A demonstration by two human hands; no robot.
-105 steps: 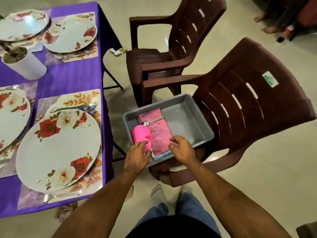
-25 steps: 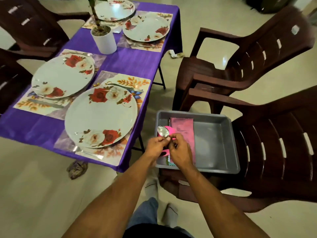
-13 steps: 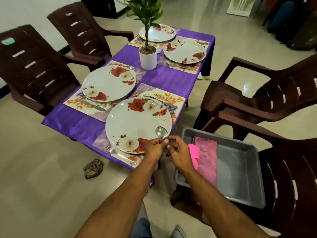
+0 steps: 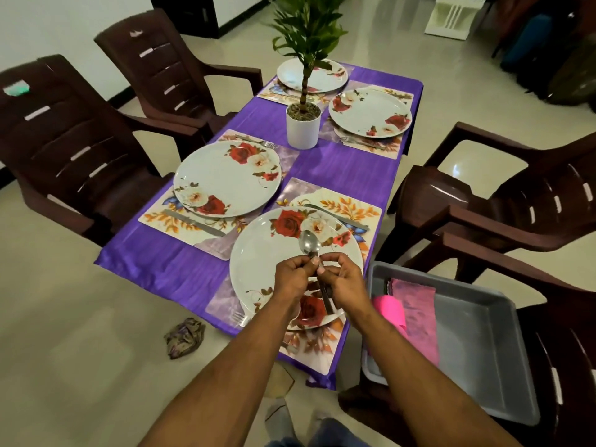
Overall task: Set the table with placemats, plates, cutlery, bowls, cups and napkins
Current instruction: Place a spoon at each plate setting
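Both hands, left hand [image 4: 292, 279] and right hand [image 4: 342, 280], pinch the steel spoon [image 4: 309, 245] at its neck; light, rigid, probably slippery, so the handle offers the surer hold.

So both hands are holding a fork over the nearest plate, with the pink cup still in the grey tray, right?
Not quite: the head view shows a spoon, not a fork, held by the left hand and right hand over the nearest plate. The pink cup is in the grey tray.
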